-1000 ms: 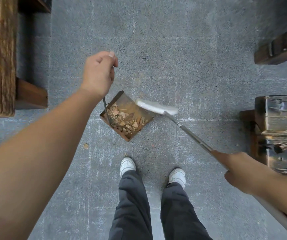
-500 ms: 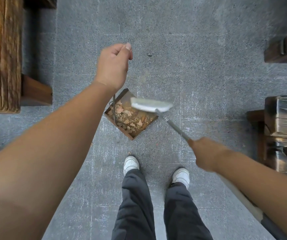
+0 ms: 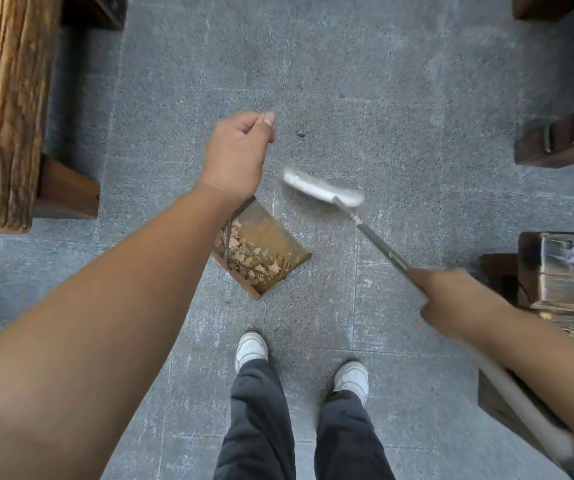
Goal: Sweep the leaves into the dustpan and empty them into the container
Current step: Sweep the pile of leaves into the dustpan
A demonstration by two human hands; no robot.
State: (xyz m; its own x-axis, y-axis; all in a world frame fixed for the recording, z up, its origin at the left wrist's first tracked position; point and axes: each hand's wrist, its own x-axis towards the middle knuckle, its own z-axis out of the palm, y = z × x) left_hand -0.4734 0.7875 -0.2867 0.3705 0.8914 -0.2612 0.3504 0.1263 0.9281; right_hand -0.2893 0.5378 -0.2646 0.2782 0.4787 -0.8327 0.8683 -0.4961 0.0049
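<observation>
Grey speckled paving (image 3: 365,81) runs under me, with dark wooden benches (image 3: 4,109) off to either side. My left hand (image 3: 237,154) is curled round the thin upright handle of the dustpan (image 3: 271,237), which sits on the ground just ahead of my white shoes (image 3: 250,346). Dry brown leaves (image 3: 250,259) are heaped in its rear half — the front lip is bare. My right hand (image 3: 451,299), blurred, grips the broom (image 3: 323,188) by its shaft; the pale head lies beyond the pan's open edge — near it, not touching.
</observation>
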